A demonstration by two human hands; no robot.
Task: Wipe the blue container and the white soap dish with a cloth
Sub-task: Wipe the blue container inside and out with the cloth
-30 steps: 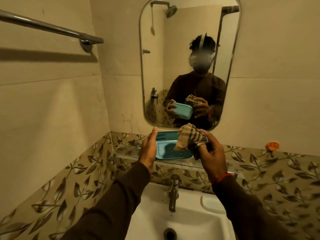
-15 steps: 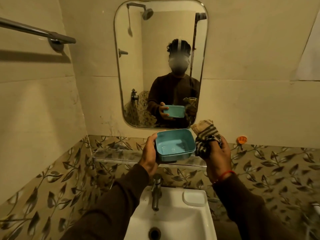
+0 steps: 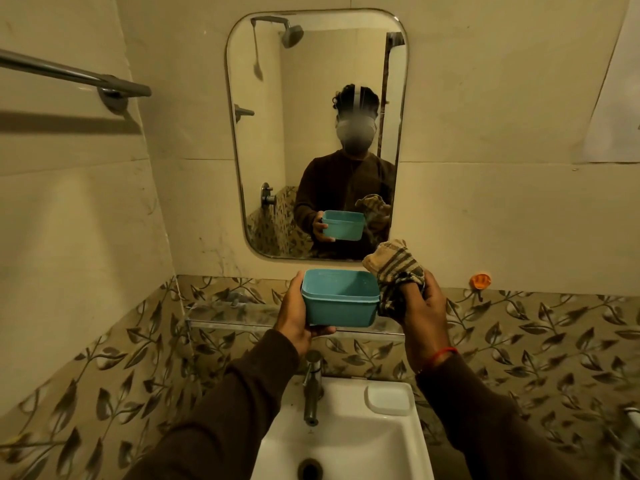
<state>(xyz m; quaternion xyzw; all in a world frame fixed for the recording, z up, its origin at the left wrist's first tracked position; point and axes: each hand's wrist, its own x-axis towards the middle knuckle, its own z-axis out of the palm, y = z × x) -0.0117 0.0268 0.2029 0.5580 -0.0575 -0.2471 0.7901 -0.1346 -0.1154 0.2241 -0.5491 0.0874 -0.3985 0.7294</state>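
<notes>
My left hand (image 3: 293,311) holds the blue container (image 3: 341,299) by its left side and bottom, upright and level above the tap, its open top facing up. My right hand (image 3: 424,311) grips a bunched checked cloth (image 3: 394,271), which touches the container's right wall. The white soap dish (image 3: 388,400) rests on the back right corner of the white sink (image 3: 349,441), below my hands.
A metal tap (image 3: 311,389) stands at the sink's back. A glass shelf (image 3: 228,317) runs along the leaf-patterned tiles under the mirror (image 3: 317,133). A towel rail (image 3: 72,77) juts from the left wall. An orange hook (image 3: 480,280) sticks to the right wall.
The cloth came out of the container and now sits against its right outer side. The container tipped from facing me to level.
</notes>
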